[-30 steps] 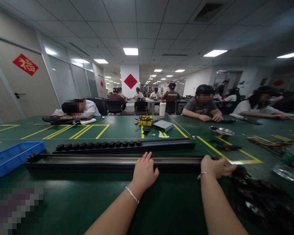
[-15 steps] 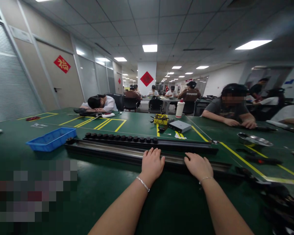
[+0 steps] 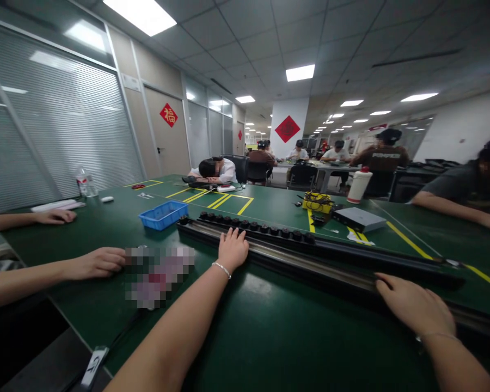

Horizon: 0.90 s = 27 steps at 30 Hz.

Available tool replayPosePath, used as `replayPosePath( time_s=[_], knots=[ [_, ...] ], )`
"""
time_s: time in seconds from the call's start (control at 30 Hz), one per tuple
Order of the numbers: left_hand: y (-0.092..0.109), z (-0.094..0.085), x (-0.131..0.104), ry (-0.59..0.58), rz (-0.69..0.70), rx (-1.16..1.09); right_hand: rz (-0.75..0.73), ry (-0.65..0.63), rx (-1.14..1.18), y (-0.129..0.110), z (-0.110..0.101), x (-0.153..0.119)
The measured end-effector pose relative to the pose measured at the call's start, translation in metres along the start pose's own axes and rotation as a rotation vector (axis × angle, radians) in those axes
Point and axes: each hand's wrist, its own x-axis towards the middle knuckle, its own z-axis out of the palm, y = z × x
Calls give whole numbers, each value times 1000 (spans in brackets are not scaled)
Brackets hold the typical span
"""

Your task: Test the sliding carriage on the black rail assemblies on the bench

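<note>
A long black rail (image 3: 286, 256) with a shiny metallic channel lies slantwise across the green table. My left hand (image 3: 233, 247) rests on it near its far left end, fingers spread and lying over the channel. Farther right, my right hand (image 3: 418, 307) lies on the same rail, thumb extended and the other fingers partly hidden. Neither hand is visibly closed around the rail. Just behind it is a second black rail (image 3: 351, 251), beside a row of several round black knobs (image 3: 255, 226).
A blue tray (image 3: 163, 215) stands beyond the rail's left end. Farther back are a yellow holder with black cables (image 3: 316, 201), a grey box (image 3: 359, 219) and a white bottle (image 3: 358, 186). At left, another person's hand (image 3: 100, 263) lies near a pixelated item (image 3: 159, 277).
My view has turned left. My hands have moved apart along the rail, the left toward its left end and the right farther right. Another person's arms now show at left.
</note>
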Motion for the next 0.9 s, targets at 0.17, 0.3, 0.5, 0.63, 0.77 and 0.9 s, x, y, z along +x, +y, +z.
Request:
replayPosePath(
  time_s=[0.17, 0.3, 0.5, 0.63, 0.77, 0.9],
  knots=[
    [-33, -8, 21, 25, -96, 48, 2, 47, -32, 3, 6, 5],
    [-64, -14, 36, 38, -246, 113, 10, -15, -62, 3, 5, 7],
    [-126, -24, 55, 33, -466, 102, 9, 2, -56, 4, 3, 8],
    [-158, -32, 62, -26, -559, 71, 26, -10, -59, 3, 2, 6],
    [-171, -29, 62, -115, -574, 10, 15, -24, -58, 0, -3, 2],
    [-170, -19, 58, -106, -564, 11, 18, -2, -59, -4, -5, -1]
  ],
)
